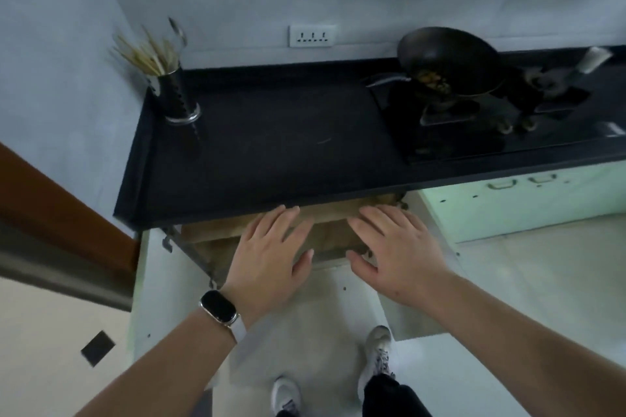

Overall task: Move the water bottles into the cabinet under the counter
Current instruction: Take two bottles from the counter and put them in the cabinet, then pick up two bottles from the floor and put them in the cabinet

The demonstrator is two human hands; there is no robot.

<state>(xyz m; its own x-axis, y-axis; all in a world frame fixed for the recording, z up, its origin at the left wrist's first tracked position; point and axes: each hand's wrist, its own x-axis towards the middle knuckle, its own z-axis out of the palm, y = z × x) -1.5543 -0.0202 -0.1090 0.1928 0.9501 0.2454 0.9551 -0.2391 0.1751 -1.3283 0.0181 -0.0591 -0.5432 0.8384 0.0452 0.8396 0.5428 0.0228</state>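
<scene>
Head view, left hand [271, 249] and right hand [398, 247], fingers [271, 222] straight and apart, over open cabinet [206, 240] beneath counter [271, 132]

We find the cabinet [210, 242] standing open just beneath the black desk [271, 145]. Its inside looks brown. Its pale doors [162, 288] are swung outward.

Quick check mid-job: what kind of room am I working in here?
Most likely a home kitchen: a black counter carries a gas stove with a wok, a chopstick holder stands in the corner, and a cabinet is open below.
</scene>
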